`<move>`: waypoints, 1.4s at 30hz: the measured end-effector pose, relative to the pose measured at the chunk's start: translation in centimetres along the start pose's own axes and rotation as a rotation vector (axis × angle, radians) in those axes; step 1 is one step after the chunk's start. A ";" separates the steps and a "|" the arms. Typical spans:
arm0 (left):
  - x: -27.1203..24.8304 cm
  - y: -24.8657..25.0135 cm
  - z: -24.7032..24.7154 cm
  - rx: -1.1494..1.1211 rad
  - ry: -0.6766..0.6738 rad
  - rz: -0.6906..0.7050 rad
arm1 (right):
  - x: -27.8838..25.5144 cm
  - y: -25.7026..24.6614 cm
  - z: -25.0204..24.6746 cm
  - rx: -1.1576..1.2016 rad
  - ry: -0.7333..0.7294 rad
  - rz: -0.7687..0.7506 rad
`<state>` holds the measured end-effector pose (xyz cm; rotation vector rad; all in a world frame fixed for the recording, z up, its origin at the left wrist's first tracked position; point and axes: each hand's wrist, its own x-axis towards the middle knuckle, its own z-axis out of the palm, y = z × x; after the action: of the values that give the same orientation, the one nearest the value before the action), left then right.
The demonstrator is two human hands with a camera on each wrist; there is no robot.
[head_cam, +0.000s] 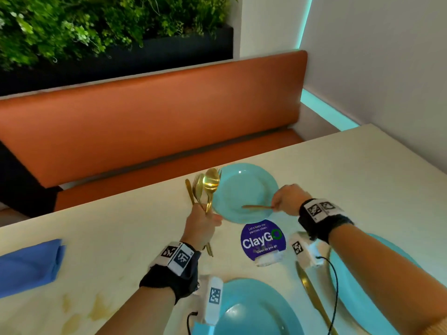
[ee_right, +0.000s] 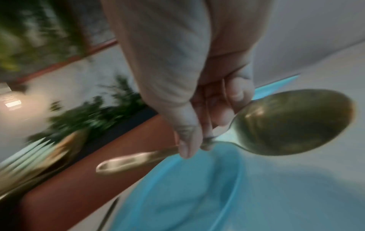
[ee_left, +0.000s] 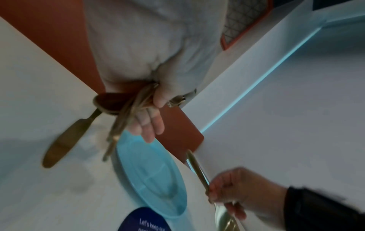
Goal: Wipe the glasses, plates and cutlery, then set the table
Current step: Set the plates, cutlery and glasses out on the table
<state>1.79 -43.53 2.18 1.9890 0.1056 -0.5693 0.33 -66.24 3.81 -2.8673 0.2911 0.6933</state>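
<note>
Left hand (head_cam: 202,222) grips the spare gold cutlery bundle (head_cam: 204,189); right hand (head_cam: 285,200) pinches 1 gold spoon (ee_right: 292,121) above the teal plate (head_cam: 244,187) between them, ready for placing.

This looks like a restaurant or office pantry dining booth: an orange padded bench (head_cam: 150,112) runs along a pale table (head_cam: 121,238), backed by a wall of green plants (head_cam: 96,25) in a dark planter, with teal strip lighting (head_cam: 305,20) and a "ClayGo – clean as you go" sign (head_cam: 262,241) on the table.
</note>
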 end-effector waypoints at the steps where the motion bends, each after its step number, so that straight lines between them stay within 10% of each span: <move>1: 0.4 0.1 0.0 -0.050 -0.004 -0.011 | 1.0 1.5 -0.3 0.075 0.022 0.098; 10: 3.5 -0.3 0.7 -0.187 0.011 -0.032 | 7.6 8.7 1.5 0.729 0.090 0.661; 34: 5.4 -2.3 -0.7 -0.244 0.040 -0.111 | 14.5 5.2 0.8 0.646 0.271 0.605; 42: 4.7 -1.4 -0.2 -0.321 0.039 -0.139 | 13.0 1.0 -3.2 0.340 0.318 0.303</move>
<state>5.55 -43.46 -0.94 1.6882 0.3409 -0.5646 12.81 -69.84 0.45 -2.6147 0.8153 0.1957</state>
